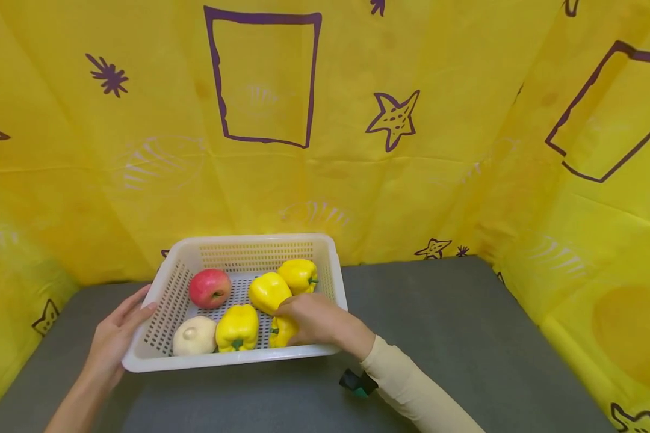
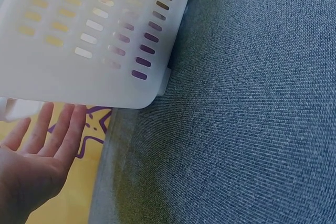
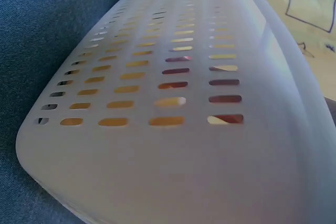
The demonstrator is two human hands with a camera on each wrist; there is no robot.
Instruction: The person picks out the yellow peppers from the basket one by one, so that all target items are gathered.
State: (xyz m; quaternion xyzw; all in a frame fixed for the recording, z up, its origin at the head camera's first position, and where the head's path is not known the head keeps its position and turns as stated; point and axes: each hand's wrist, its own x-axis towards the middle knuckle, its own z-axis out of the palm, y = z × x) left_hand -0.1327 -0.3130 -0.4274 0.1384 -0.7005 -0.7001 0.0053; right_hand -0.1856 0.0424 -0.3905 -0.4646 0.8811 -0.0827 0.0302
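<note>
A white perforated plastic basket (image 1: 233, 358) stands on the dark grey table. My right hand (image 1: 316, 322) reaches over its front right side and grips a yellow bell pepper (image 1: 281, 332), which it partly covers. Three more yellow bell peppers lie close by: one pepper (image 1: 237, 328) at the front, one (image 1: 269, 293) behind the hand, another (image 1: 299, 275) in the back right. A red apple (image 1: 210, 288) and a cream-coloured round vegetable (image 1: 195, 336) with a knob fill the left side. My left hand (image 1: 116, 334) touches the basket's left rim; in the left wrist view its fingers (image 2: 65, 129) are straight.
Yellow cloth (image 1: 346, 198) with purple drawings hangs behind and at both sides of the grey table top (image 1: 422, 313). A small black object (image 1: 357, 382) shows under the right wrist. The right wrist view is filled by the basket's outer wall (image 3: 157, 171).
</note>
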